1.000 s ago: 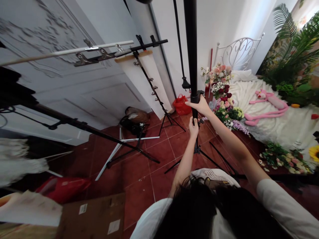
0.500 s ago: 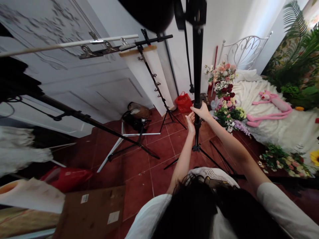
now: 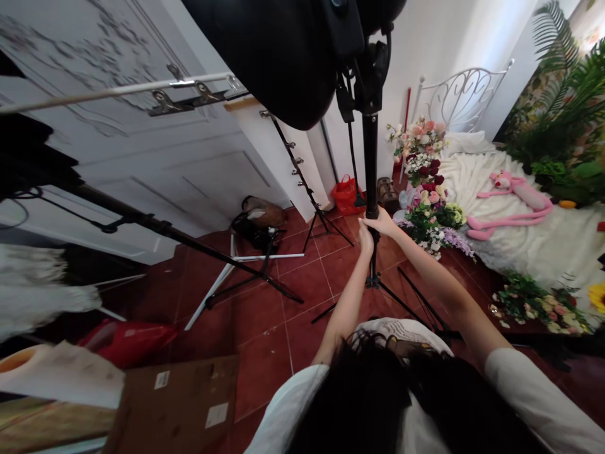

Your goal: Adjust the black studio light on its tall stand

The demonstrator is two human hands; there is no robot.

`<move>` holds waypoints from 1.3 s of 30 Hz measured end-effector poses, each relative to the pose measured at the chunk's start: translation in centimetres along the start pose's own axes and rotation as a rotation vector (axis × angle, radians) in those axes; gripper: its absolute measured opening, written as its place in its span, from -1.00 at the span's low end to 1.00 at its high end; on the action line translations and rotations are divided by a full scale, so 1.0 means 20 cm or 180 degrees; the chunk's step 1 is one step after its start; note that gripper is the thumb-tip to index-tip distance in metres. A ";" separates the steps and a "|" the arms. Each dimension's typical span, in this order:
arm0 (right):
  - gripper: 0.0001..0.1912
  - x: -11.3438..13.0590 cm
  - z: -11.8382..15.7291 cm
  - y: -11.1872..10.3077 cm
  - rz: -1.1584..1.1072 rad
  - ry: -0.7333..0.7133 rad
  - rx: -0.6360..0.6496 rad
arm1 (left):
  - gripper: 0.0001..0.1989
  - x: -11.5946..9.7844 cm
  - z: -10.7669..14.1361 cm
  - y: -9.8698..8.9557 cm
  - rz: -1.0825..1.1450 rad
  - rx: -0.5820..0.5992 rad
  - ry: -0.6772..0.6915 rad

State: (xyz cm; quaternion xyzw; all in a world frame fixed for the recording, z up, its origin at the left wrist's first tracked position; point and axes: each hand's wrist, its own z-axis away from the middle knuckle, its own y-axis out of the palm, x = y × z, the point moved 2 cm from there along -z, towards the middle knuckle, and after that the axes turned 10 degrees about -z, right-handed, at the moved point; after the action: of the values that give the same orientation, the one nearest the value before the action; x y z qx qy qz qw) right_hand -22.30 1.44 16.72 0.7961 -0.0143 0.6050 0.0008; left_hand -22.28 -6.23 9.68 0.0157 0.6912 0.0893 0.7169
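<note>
Stand (image 3: 371,157) held by left hand (image 3: 365,239) and right hand (image 3: 382,223), cardboard box (image 3: 182,394), labels (image 3: 217,415) illegible

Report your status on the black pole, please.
Right grip around black pole; left grip alongside, hold unclear. Black dome above. Plug dangling close by.

We see a pink plush toy (image 3: 530,195) on cream cloth (image 3: 553,249), flowers (image 3: 430,195) near it, and a red bag (image 3: 346,194) on tiled floor (image 3: 262,343).
</note>
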 end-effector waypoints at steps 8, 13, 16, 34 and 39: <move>-0.36 0.03 0.16 -0.18 0.1048 -0.0349 0.0539 | -0.46 0.07 0.05 -0.01 -0.0922 -0.0550 0.0075; -0.39 -0.04 0.26 -0.29 0.1582 -0.0351 0.0634 | -0.59 0.12 0.03 -0.01 -0.1316 -0.0634 0.0286; -0.46 -0.10 0.29 -0.30 0.1707 -0.0281 0.0679 | -0.67 0.13 0.02 -0.01 -0.1456 -0.0676 0.0499; -0.48 -0.36 0.24 -0.23 -0.0622 0.0957 -0.0749 | -0.57 0.18 0.02 -0.01 -0.1418 -0.0739 0.0661; -0.57 -0.34 0.17 -0.21 -0.0458 0.1263 -0.1286 | -0.58 0.17 0.03 0.00 -0.1476 -0.0776 0.0640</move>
State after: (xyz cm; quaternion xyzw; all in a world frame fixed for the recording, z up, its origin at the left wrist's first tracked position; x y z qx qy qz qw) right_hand -20.77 5.76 9.41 0.6450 -0.0775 0.7321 0.2050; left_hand -21.65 -5.75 6.31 -0.2382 0.7281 0.0065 0.6427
